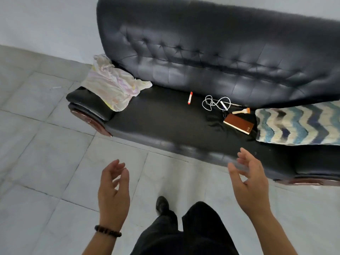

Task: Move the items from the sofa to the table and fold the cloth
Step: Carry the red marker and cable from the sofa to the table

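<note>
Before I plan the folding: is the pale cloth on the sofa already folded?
Not folded: the pale cloth lies crumpled and wrinkled, draped unevenly over the sofa armrest.

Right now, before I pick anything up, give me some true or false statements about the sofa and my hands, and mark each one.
1. The left hand and the right hand both hold nothing. True.
2. The red marker lies on the floor. False: it lies on the seat of the sofa.
3. The pale cloth is neatly folded. False: it is crumpled, draped over the armrest.
4. The brown notebook lies next to the zigzag-patterned textile. True.
5. The white cable hangs over the backrest. False: it lies in loose loops on the seat.
</note>
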Demonstrator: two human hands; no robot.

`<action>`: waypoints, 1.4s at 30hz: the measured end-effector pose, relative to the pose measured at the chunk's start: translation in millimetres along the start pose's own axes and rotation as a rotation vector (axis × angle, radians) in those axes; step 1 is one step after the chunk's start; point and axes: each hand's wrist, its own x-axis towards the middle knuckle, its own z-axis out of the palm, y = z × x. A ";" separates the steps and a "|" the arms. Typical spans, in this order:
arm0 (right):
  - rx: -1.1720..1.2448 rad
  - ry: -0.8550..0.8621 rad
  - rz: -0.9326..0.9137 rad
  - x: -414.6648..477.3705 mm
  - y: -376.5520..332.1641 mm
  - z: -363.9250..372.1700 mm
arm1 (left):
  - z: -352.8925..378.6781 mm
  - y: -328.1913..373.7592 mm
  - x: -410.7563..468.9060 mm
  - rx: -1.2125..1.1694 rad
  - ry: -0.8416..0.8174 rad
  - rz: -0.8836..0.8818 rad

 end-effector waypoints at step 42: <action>-0.343 -0.093 0.582 616.1 443.7 421.4 | 729.2 -272.4 526.2 0.882 -0.404 0.407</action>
